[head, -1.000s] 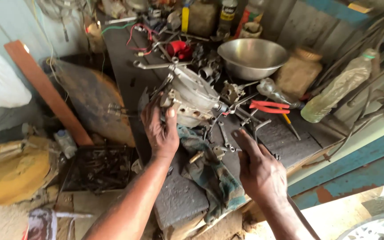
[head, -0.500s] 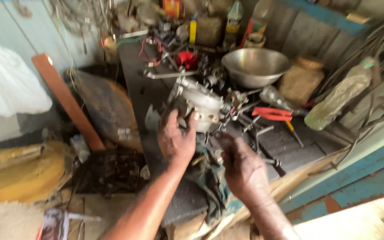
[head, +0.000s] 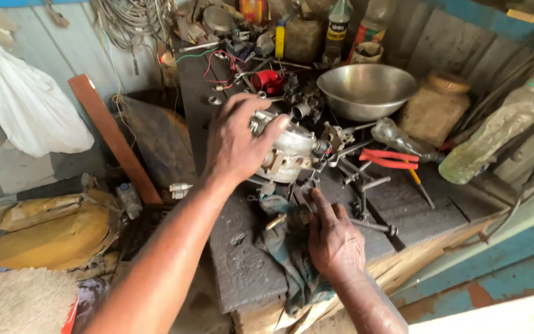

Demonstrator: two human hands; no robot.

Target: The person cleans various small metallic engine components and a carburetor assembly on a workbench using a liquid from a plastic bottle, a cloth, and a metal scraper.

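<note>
Metal engine part (head: 292, 151) half hidden under the left hand (head: 236, 145).

left hand (head: 237, 143) atop grey engine casing (head: 292, 151), right hand (head: 335, 238) on greasy rag (head: 288, 250)

The left hand (head: 237, 143) covers the near side of the grey engine part (head: 292, 151), so its grip there is hidden. The right hand (head: 335, 238) hides whatever small piece its fingertips touch on the rag (head: 292, 260). The plastic bottle (head: 495, 139) is partly blurred.
</note>
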